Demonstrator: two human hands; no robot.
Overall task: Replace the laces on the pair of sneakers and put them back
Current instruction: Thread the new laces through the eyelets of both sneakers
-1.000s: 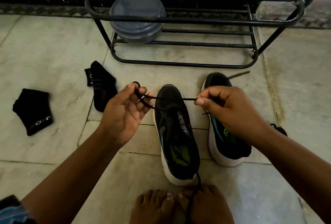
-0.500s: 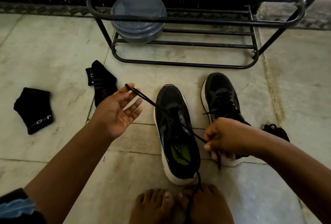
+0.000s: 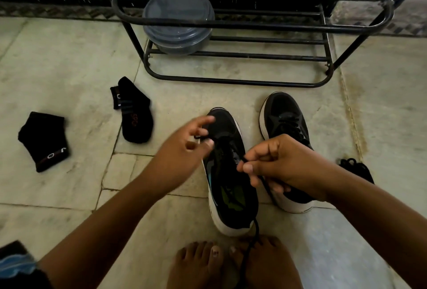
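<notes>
Two black sneakers stood side by side on the floor (image 3: pixel 69 57), near a metal rack (image 3: pixel 231 80).
Right hand (image 3: pixel 279 166) pinched the black lace (image 3: pixel 251 237) over the left sneaker (image 3: pixel 231 184); left hand (image 3: pixel 184 147), blurred, had its fingers (image 3: pixel 203 121) loosely spread at that shoe's toe end, grip unclear. The right sneaker (image 3: pixel 284 117) was already laced.

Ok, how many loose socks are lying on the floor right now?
2. One black ankle sock lies at far left on the floor; a second black sock with orange lettering lies nearer the black metal rack. None show elsewhere, though the arms could hide some.
</notes>
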